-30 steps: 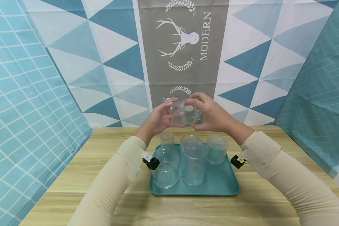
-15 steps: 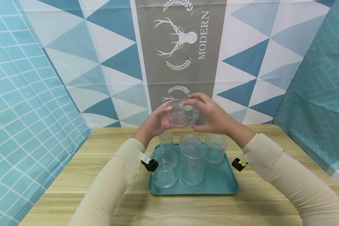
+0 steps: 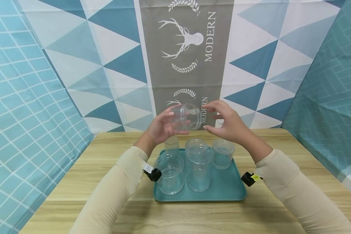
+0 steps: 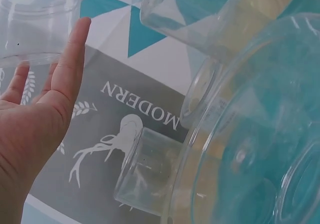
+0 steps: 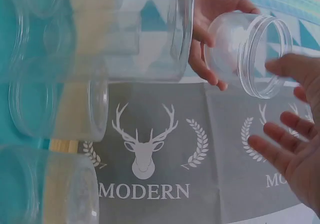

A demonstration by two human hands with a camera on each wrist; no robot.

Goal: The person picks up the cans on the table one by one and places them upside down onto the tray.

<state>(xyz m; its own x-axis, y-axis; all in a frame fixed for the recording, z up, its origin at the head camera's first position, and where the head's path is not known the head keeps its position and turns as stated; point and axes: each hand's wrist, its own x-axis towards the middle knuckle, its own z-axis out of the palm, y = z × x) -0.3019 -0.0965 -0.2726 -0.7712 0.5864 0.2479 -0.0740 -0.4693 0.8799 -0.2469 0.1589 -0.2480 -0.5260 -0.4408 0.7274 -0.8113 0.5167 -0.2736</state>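
A clear, empty plastic jar (image 3: 190, 116) lies sideways in the air above the back of the tray, its threaded mouth facing right. My left hand (image 3: 160, 126) grips it by the closed end, fingers and thumb around its side, as the right wrist view of the jar (image 5: 229, 49) also shows. Just right of the mouth, my right hand (image 3: 228, 121) has its fingers spread and loosely bent. In the head view a small gap separates it from the rim. Nothing is held in that hand (image 5: 295, 154).
Below stands a teal tray (image 3: 226, 191) on a wooden table (image 3: 111, 201). It bears several clear containers: a wide jar (image 3: 171, 183) front left, a tall jar (image 3: 199, 180) in the middle, a short one (image 3: 223, 157) back right. A patterned cloth (image 3: 117, 48) hangs behind.
My right hand has let go of the jar's mouth end and drawn away to the right. The left hand keeps its grip, with the jar slightly further left.
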